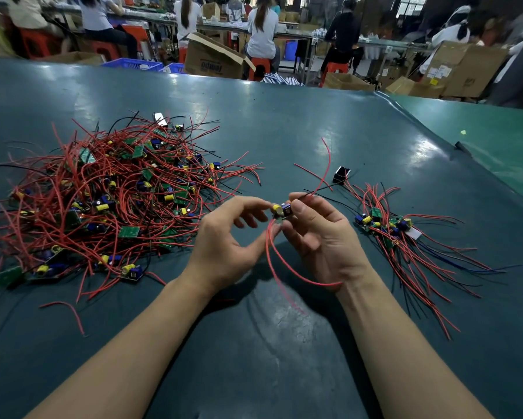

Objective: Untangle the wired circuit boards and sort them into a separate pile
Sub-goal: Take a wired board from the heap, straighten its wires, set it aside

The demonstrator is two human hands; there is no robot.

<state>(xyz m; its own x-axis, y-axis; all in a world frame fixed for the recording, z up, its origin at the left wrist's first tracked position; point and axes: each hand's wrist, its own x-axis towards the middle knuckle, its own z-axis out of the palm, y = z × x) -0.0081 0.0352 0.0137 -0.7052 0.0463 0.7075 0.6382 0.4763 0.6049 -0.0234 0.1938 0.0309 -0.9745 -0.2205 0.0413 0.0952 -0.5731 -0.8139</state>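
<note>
A: Since there is only the head view to go by, where is the piece being worked?

B: A small green circuit board carrying a yellow capacitor and a blue coil (282, 210) is held up above the dark green-covered table (299, 131), between both hands. The left hand (224, 237) pinches its yellow end with thumb and fingertip. The right hand (323, 234) grips the other side, fingers curled, with a thin black lead trapped under the thumb.

A: How will it handle?

B: I'd judge it very light and rigid, while its long red wires (287, 267) are limp and springy; one loops down under the right wrist. Best held by the board's edges or the component bodies, since tugging a wire could strain its solder joint.

A: What lies around?

B: To the left sits the big tangled heap of red-wired boards (103, 192). To the right is the smaller sorted pile with wires combed one way (390, 231), and a small black part (341, 175) just beyond it. The drooping loop could snag on the wrist, and stray red ends from the heap reach near the left hand.
</note>
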